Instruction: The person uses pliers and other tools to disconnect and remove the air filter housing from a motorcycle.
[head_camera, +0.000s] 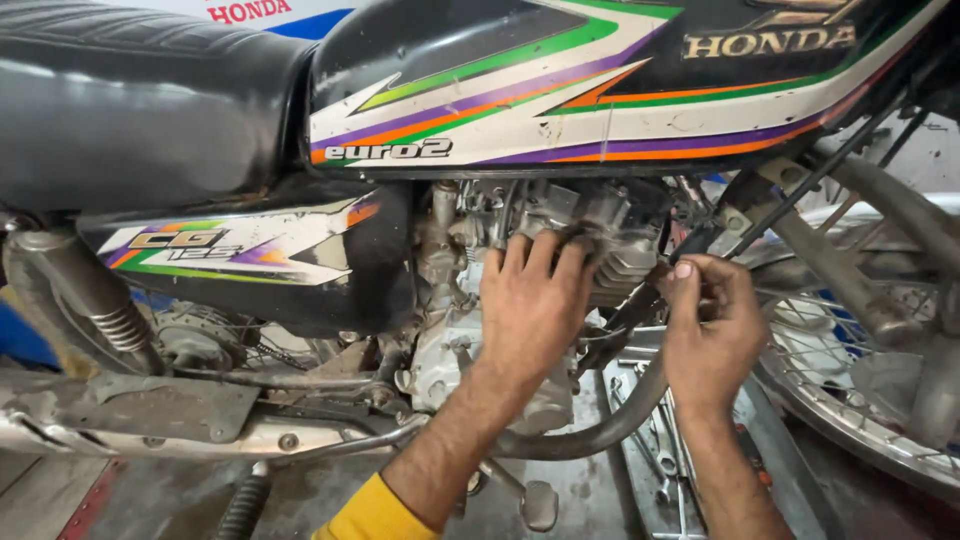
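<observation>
A black motorcycle fills the view, with a striped fuel tank (560, 80) above and a grey engine (600, 235) under it. My left hand (530, 305) lies flat on the engine's side, its fingertips reaching up to the cylinder head. My right hand (710, 330) is at the engine's front right, thumb and fingers pinched on a small dark part by the cooling fins; I cannot tell what the part is. A yellow sleeve covers my left forearm low in the view.
The black seat (130, 100) and a side cover (240, 250) sit to the left, above a rear shock spring (120, 325). An exhaust pipe (590, 430) curves below my hands. The spoked front wheel (870, 370) stands on the right. Wrenches lie in a tray (660, 460) underneath.
</observation>
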